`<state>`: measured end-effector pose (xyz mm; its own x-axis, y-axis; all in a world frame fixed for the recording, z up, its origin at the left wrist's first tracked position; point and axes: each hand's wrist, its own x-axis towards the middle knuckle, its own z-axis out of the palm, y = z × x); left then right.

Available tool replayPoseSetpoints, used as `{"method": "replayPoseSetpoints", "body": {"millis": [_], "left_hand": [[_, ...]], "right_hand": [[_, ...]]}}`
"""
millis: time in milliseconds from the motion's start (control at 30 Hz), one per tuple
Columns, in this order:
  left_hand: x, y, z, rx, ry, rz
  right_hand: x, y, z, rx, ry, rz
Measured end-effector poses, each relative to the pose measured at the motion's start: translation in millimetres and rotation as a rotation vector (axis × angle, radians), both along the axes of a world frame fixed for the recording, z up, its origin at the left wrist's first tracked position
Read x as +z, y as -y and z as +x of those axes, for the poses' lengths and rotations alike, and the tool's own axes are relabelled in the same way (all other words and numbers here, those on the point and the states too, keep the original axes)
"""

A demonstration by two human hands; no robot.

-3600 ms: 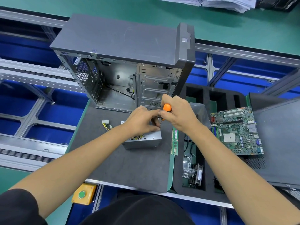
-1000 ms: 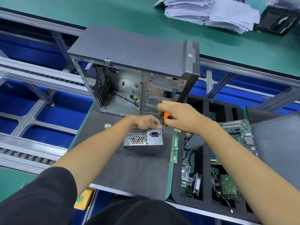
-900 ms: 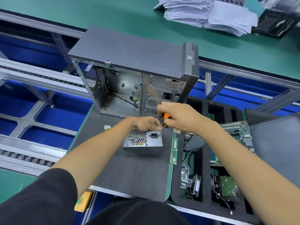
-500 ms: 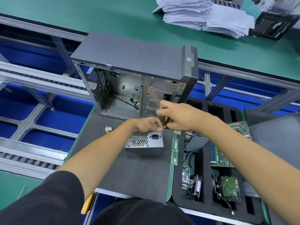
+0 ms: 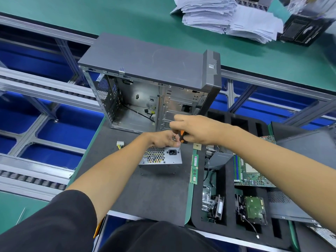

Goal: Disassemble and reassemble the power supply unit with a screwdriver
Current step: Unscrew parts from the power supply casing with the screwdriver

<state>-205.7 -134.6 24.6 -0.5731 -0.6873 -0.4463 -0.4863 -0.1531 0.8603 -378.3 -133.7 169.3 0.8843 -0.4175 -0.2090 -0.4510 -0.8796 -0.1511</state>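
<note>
- I am working a screw at the far right corner of the power supply (image 5: 161,161), on its upward vented face beside the socket. Whether this is loosening or tightening I cannot tell.
- The power supply sits on the dark mat (image 5: 154,193) on the surface, just near of the open computer case (image 5: 145,84), with its loose white plug (image 5: 120,143) lying to the left.
- My right hand (image 5: 198,130) has its fingers curled around the orange handle of the screwdriver (image 5: 181,136), holding it nearly upright with the thin shaft pointing down to the screw.
- My left hand (image 5: 162,139) rests on the far top edge of the power supply, fingers bent over it; the fingertips reach close to the shaft, but whether they pinch it or only brace the box I cannot tell.
- Next move, as I judge it: keep the tip seated square in the screw head and turn with steady downward pressure while the left hand stops the box from sliding.
- The risk I see is the tip slipping out towards the memory stick (image 5: 194,170) lying just right of the box.
</note>
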Motion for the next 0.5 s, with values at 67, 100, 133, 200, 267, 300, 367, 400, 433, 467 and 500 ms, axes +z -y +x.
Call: {"method": "replayPoseSetpoints", "body": {"millis": [67,100,133,200,267,300,367,400,433,467,500], "left_hand": [[-1.3,0.6,0.2,0.008,-0.008,0.001],[-1.2,0.9,0.2,0.002,-0.010,-0.003],[-0.9,1.2,0.5,-0.006,-0.012,-0.002],[0.4,1.3,0.2,-0.003,0.012,-0.005],[-0.9,1.2,0.0,-0.006,0.022,-0.013],[-1.8,1.1,0.7,-0.012,0.015,-0.022],[-2.8,2.0,1.4,-0.025,0.010,-0.036],[-3.1,2.4,1.5,-0.021,0.010,-0.036],[-2.2,2.1,1.6,-0.018,0.014,-0.041],[-1.9,2.0,1.6,-0.022,0.023,-0.046],[-1.5,2.5,1.6,-0.022,0.032,-0.051]], "right_hand": [[1.7,1.3,0.1,0.020,-0.040,-0.166],[1.7,1.8,-0.7,0.023,-0.062,-0.231],[0.2,2.5,-1.8,0.023,-0.069,-0.249],[-1.7,5.6,-3.2,0.002,-0.057,-0.142],[0.1,7.1,-1.9,0.005,-0.010,0.016],[2.1,6.5,-0.5,0.033,-0.001,0.051],[5.2,4.9,2.6,0.087,-0.012,-0.004],[5.2,5.0,4.0,0.098,-0.035,-0.077],[5.2,4.6,5.0,0.097,-0.066,-0.145],[3.9,4.3,5.0,0.086,-0.089,-0.175],[3.0,3.4,4.5,0.065,-0.091,-0.150]]}}
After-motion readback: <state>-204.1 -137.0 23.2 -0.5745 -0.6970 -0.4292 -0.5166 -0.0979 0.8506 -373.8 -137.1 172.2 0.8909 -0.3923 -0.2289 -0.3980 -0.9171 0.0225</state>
